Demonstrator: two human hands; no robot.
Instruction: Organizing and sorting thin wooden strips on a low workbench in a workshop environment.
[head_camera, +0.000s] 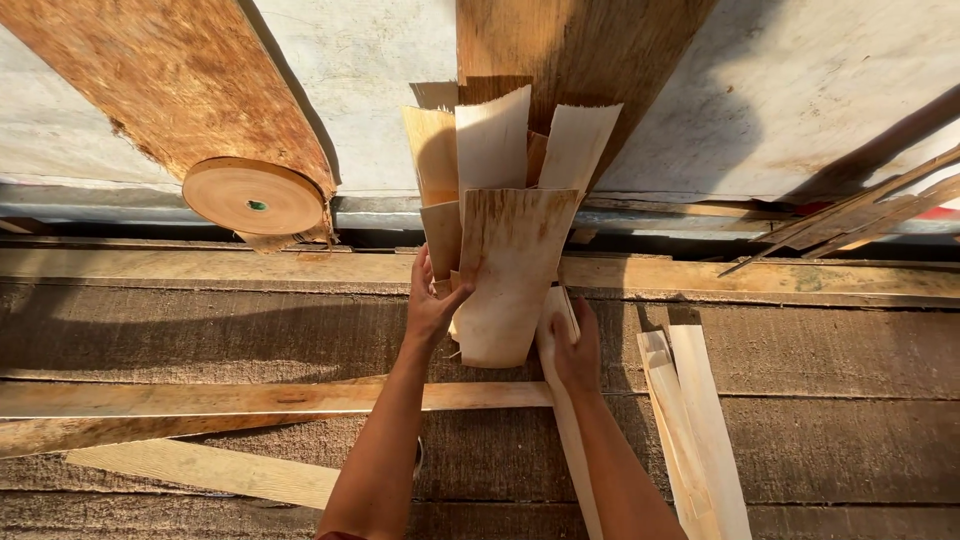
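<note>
My left hand (430, 305) grips the left edge of a wide, pale veneer sheet (512, 270) that stands on end with brown streaks near its top. Behind it fan out several more thin veneer pieces (492, 140). My right hand (577, 352) rests on a long narrow veneer strip (568, 430) that runs down toward me, just right of the wide sheet. Both forearms reach up from the bottom middle of the view.
A brown roll of tape (254, 196) lies at upper left on a plywood board (170, 70). Two loose veneer strips (695, 420) lie to the right. Long wooden slats (250, 398) cross the rough boards at left. Splintered strips (870, 210) pile at far right.
</note>
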